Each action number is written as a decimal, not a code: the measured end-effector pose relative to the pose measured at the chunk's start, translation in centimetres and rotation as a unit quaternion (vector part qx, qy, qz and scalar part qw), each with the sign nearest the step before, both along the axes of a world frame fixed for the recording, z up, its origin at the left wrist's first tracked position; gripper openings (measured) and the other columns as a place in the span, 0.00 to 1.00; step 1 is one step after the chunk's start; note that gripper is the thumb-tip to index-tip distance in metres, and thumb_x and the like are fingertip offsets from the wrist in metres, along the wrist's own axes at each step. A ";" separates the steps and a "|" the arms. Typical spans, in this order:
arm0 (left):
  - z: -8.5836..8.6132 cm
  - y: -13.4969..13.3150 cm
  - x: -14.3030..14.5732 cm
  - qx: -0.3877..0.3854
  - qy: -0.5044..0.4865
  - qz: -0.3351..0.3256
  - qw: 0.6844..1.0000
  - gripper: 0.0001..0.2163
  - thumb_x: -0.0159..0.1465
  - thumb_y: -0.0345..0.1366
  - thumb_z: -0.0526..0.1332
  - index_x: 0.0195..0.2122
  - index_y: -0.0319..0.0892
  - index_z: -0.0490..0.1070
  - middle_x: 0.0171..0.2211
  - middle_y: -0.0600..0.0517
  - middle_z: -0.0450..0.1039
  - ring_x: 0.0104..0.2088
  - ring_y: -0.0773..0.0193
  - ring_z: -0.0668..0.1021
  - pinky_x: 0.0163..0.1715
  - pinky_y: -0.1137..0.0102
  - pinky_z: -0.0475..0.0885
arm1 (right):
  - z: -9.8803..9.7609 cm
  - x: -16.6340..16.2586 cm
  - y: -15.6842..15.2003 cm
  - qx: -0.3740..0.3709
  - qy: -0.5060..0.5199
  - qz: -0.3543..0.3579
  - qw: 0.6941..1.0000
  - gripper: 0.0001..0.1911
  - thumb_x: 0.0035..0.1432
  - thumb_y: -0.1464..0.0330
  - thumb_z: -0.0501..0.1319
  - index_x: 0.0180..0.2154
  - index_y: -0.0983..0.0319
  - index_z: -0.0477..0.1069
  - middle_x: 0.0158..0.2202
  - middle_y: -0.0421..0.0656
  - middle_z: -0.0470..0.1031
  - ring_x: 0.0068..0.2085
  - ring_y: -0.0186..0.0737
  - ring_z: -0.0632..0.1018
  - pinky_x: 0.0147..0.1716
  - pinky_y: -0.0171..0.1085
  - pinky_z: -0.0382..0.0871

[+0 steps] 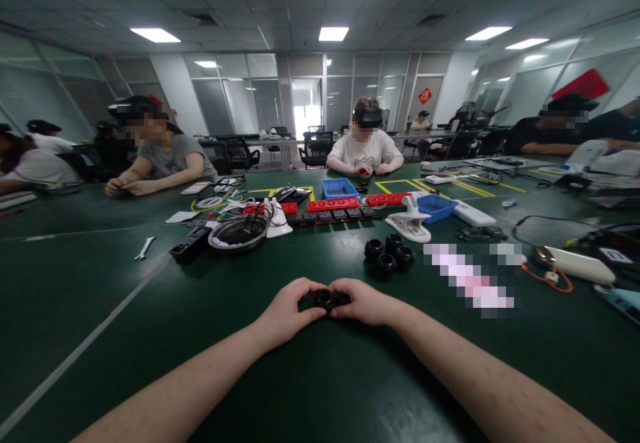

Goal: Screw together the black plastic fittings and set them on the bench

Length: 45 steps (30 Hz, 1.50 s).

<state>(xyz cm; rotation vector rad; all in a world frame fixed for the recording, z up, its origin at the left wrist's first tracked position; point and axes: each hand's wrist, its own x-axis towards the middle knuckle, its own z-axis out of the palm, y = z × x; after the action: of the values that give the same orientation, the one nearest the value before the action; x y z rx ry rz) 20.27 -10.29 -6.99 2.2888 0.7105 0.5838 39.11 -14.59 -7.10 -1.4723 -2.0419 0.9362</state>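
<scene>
In the head view, a round black part with a hole in its middle (324,300) sits between my two hands, just above or on the green tabletop. My left hand (291,306) is closed on it from the left, thumb and fingertips at its rim. My right hand (364,302) pinches from the right side, where more dark material shows between thumb and fingers. Whether that is a second piece or the same one, I cannot tell. A cluster of several similar black round parts (387,263) stands a little beyond my right hand.
A metal bowl (239,235), a black power strip (191,243) and a wrench (145,248) lie left. Red strips (333,204), a blue tray (340,188) and a white clip stand (410,223) stand farther back. Cables and a white device (575,263) lie right. Other people sit around the table.
</scene>
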 end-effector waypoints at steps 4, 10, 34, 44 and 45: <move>-0.4 -0.4 0.4 0.009 -0.001 0.067 0.998 0.12 0.53 0.33 0.62 0.40 0.42 0.68 0.35 0.51 0.68 0.38 0.60 0.71 0.39 0.66 0.67 | -0.7 -1.3 -0.2 0.044 -0.041 -0.079 0.995 0.11 0.43 0.70 0.65 0.30 0.64 0.65 0.27 0.38 0.66 0.28 0.34 0.67 0.25 0.31 0.58; -0.3 -0.6 0.3 0.035 0.006 0.087 0.996 0.13 0.54 0.32 0.60 0.41 0.42 0.67 0.35 0.52 0.67 0.37 0.60 0.70 0.37 0.66 0.66 | -1.0 -2.1 -0.6 0.115 -0.095 -0.116 0.982 0.17 0.43 0.63 0.65 0.34 0.63 0.65 0.32 0.43 0.69 0.32 0.38 0.69 0.28 0.33 0.59; 0.0 -0.4 0.3 0.022 0.010 0.053 0.998 0.11 0.53 0.33 0.61 0.38 0.43 0.67 0.34 0.52 0.67 0.35 0.61 0.70 0.34 0.69 0.66 | -0.4 -1.8 -0.6 0.091 -0.111 -0.072 0.987 0.24 0.41 0.59 0.66 0.39 0.63 0.65 0.35 0.44 0.70 0.35 0.42 0.71 0.30 0.36 0.61; 1.1 -0.4 -0.2 -0.023 0.024 -0.027 0.999 0.14 0.55 0.32 0.60 0.44 0.46 0.68 0.38 0.52 0.69 0.38 0.62 0.71 0.36 0.70 0.65 | 0.3 0.5 0.2 -0.040 0.028 0.033 0.998 0.09 0.45 0.74 0.63 0.34 0.65 0.69 0.27 0.36 0.67 0.28 0.33 0.69 0.27 0.31 0.61; 1.1 -0.5 -0.2 -0.022 0.021 -0.027 0.999 0.14 0.55 0.32 0.60 0.44 0.45 0.68 0.37 0.52 0.69 0.38 0.62 0.71 0.36 0.70 0.65 | 0.3 0.4 0.2 -0.043 0.022 0.026 0.999 0.08 0.45 0.74 0.63 0.31 0.66 0.69 0.25 0.36 0.66 0.28 0.32 0.68 0.26 0.30 0.60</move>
<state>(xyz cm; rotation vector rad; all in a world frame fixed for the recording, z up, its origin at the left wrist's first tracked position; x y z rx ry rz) 20.06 -10.75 -5.90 2.2780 0.6736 0.4920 39.50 -14.39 -6.79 -1.4364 -2.0404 1.0797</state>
